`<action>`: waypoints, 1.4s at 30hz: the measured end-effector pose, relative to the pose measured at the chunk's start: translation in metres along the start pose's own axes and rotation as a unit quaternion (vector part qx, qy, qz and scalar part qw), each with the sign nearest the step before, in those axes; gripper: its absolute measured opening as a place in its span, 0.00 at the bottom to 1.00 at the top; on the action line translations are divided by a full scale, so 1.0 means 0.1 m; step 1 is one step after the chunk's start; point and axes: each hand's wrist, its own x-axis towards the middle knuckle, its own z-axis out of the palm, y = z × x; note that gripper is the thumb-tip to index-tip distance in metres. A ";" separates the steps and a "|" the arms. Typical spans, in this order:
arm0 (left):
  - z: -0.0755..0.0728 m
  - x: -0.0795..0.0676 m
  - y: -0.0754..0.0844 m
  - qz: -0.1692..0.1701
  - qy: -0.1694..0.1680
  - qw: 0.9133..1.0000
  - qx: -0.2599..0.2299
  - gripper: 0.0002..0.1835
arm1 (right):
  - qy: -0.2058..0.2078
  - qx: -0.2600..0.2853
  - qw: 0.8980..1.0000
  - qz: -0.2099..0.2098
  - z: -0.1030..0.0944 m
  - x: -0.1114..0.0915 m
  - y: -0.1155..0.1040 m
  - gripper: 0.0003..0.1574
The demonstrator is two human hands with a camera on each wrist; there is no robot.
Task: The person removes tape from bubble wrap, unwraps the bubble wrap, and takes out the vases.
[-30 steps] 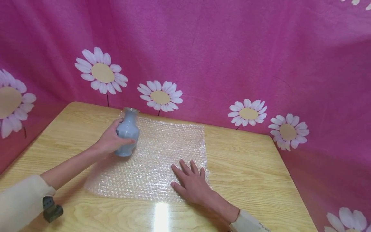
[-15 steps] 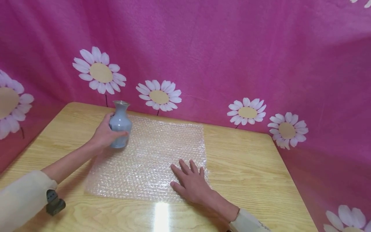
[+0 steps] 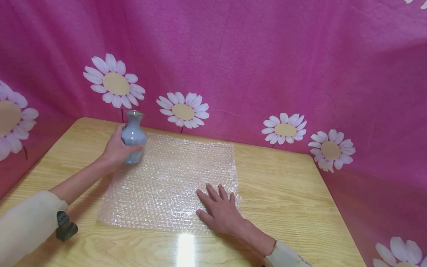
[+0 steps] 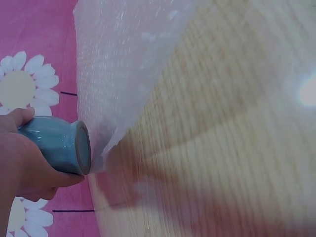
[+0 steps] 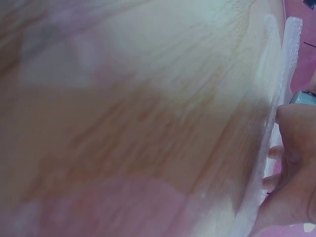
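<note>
A blue-grey ceramic vase (image 3: 134, 133) with a flared mouth is gripped round its body by my left hand (image 3: 115, 150), near the far left part of the bubble wrap (image 3: 180, 167). In the left wrist view the base of the vase (image 4: 59, 145) shows above the table surface, apart from it. My right hand (image 3: 220, 213) lies with fingers spread on the near right part of the bubble wrap, which is spread flat. Seen from the right wrist, that hand (image 5: 296, 163) rests along the sheet's edge.
The wooden table (image 3: 283, 193) extends on all sides of the sheet. Behind it hangs a pink cloth (image 3: 240, 66) with white daisies. A small dark device (image 3: 66, 226) sits at my left sleeve. Light glares off the near edge of the table.
My left hand has carried the vase up and to the left, away from the middle of the bubble wrap. The right hand has stayed in place on the sheet.
</note>
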 end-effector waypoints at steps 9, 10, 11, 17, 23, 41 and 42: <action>-0.07 0.10 -0.03 0.014 0.025 0.999 0.021 0.51 | 0.000 -0.001 1.000 0.001 0.02 0.00 0.01 0.39; -0.08 0.11 -0.04 0.016 0.027 0.999 0.022 0.51 | 0.001 -0.001 1.000 0.000 0.02 0.00 0.01 0.39; -0.09 0.12 -0.04 0.017 0.029 0.999 0.022 0.50 | 0.000 -0.003 1.000 0.001 0.02 0.00 0.01 0.39; -0.12 0.20 -0.06 0.018 0.044 0.998 0.031 0.50 | 0.003 -0.004 1.000 0.000 0.03 0.00 0.01 0.39; -0.17 0.28 -0.09 0.024 0.073 0.996 0.042 0.51 | 0.002 0.000 1.000 -0.002 0.02 0.00 0.02 0.39; -0.31 0.40 -0.20 -0.006 0.139 0.988 0.062 0.53 | 0.005 -0.003 1.000 0.000 0.03 0.00 0.01 0.39; -0.32 0.41 -0.21 -0.004 0.142 0.988 0.059 0.53 | 0.005 -0.003 1.000 0.001 0.03 0.00 0.01 0.39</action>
